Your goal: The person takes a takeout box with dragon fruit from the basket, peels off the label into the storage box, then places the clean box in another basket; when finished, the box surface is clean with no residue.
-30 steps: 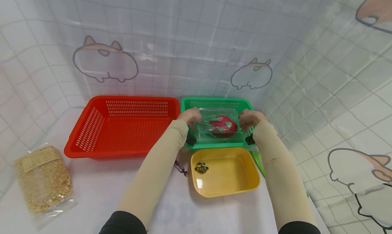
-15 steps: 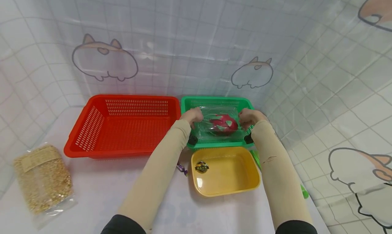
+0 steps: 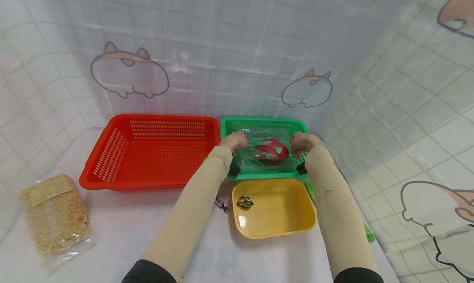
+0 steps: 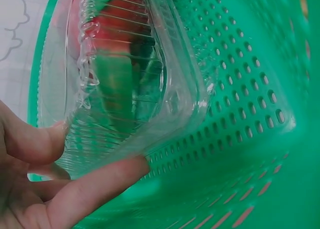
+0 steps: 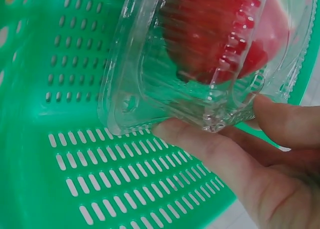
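Note:
A clear plastic clamshell box (image 3: 253, 164) lies in the green perforated basket (image 3: 264, 176), with a red dragon fruit (image 3: 274, 152) inside it. My left hand (image 3: 236, 141) grips the box's left end. In the left wrist view, the thumb (image 4: 47, 141) and index finger (image 4: 102, 186) of that hand lie on either side of the box's edge. At the opposite end, my right hand (image 3: 304, 143) holds the box, its thumb (image 5: 280, 121) at the corner and its index finger (image 5: 200, 144) against the rim. The lid's ridged plastic partly blurs the fruit.
Left of the green basket stands a larger red basket (image 3: 159, 159). A yellow tub (image 3: 277, 213) with a sticker sits in front. A purple-wrapped candy (image 3: 221, 205) lies beside it. A bag of grains (image 3: 55, 217) is at far left. Green items (image 3: 369, 233) show past the right sleeve.
My left forearm has shifted slightly right over the candy. The right forearm has moved a little left, showing more of a green item near the table's edge. Both hands stay at the box.

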The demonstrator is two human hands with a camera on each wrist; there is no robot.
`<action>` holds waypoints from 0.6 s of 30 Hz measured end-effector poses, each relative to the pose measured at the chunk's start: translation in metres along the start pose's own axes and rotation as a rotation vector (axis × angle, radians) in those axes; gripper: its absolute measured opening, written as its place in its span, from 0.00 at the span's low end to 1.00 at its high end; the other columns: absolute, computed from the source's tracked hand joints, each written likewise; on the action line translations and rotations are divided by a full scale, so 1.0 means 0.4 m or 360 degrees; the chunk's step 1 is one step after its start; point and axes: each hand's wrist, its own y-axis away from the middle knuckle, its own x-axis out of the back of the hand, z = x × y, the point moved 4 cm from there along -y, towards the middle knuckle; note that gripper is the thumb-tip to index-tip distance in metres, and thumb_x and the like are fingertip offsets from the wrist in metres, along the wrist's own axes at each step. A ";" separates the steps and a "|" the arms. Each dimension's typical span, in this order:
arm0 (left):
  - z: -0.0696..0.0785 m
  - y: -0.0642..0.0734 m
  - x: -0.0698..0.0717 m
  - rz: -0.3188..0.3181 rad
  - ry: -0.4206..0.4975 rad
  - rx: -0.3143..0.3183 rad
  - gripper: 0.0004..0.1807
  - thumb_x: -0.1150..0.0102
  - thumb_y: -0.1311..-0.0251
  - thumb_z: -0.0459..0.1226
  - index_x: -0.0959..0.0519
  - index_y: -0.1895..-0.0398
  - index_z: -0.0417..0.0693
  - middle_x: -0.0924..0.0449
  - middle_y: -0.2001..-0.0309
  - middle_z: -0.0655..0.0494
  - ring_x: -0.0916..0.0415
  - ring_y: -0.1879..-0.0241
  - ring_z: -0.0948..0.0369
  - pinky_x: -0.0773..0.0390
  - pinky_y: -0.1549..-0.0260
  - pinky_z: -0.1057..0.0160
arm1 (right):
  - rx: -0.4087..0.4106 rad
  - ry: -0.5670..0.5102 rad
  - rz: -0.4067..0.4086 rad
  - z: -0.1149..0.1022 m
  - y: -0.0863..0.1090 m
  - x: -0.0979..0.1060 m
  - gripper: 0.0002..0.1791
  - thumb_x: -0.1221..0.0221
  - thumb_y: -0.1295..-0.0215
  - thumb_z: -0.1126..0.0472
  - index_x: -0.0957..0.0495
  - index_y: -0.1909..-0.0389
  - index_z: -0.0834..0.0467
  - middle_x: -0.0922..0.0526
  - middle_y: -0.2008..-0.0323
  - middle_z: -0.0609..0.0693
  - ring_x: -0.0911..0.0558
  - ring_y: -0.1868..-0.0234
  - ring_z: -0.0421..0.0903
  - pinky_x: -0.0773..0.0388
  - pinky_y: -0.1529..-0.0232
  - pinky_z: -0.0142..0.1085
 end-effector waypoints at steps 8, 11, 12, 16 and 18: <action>-0.010 0.005 -0.004 -0.0024 -0.0016 -0.0019 0.36 0.65 0.22 0.38 0.67 0.20 0.43 0.66 0.20 0.43 0.15 0.64 0.45 0.17 0.56 0.54 | 0.0004 0.0015 0.0033 0.003 0.004 -0.006 0.08 0.65 0.22 0.68 0.41 0.64 0.59 0.46 0.85 0.46 0.50 0.83 0.41 0.35 0.67 0.38; -0.011 0.004 -0.006 -0.0046 0.0003 -0.0022 0.36 0.65 0.22 0.38 0.68 0.20 0.44 0.67 0.20 0.43 0.15 0.63 0.45 0.17 0.55 0.55 | -0.0003 -0.0064 0.0040 0.004 0.010 -0.010 0.15 0.66 0.22 0.69 0.50 0.72 0.53 0.48 0.83 0.45 0.52 0.81 0.42 0.40 0.70 0.38; -0.010 0.004 -0.006 -0.0045 0.0002 -0.0026 0.36 0.65 0.22 0.38 0.68 0.20 0.43 0.66 0.20 0.43 0.15 0.63 0.45 0.17 0.55 0.55 | -0.0004 -0.0082 0.0046 0.003 0.012 -0.010 0.16 0.66 0.23 0.69 0.53 0.73 0.52 0.48 0.82 0.46 0.51 0.81 0.42 0.40 0.70 0.38; -0.002 0.010 0.003 -0.0012 -0.0019 -0.0009 0.35 0.65 0.22 0.37 0.65 0.20 0.42 0.65 0.20 0.41 0.15 0.59 0.44 0.17 0.56 0.54 | 0.0033 -0.0072 0.0090 -0.008 0.031 -0.009 0.13 0.68 0.23 0.68 0.34 0.52 0.67 0.30 0.73 0.54 0.45 0.85 0.40 0.28 0.66 0.39; 0.002 0.019 0.010 0.0010 -0.0061 0.0017 0.34 0.65 0.23 0.37 0.62 0.20 0.40 0.61 0.20 0.40 0.15 0.58 0.44 0.17 0.56 0.54 | 0.0055 -0.0063 0.0108 -0.015 0.040 -0.010 0.24 0.68 0.24 0.68 0.42 0.31 0.72 0.24 0.49 0.65 0.40 0.86 0.40 0.21 0.58 0.43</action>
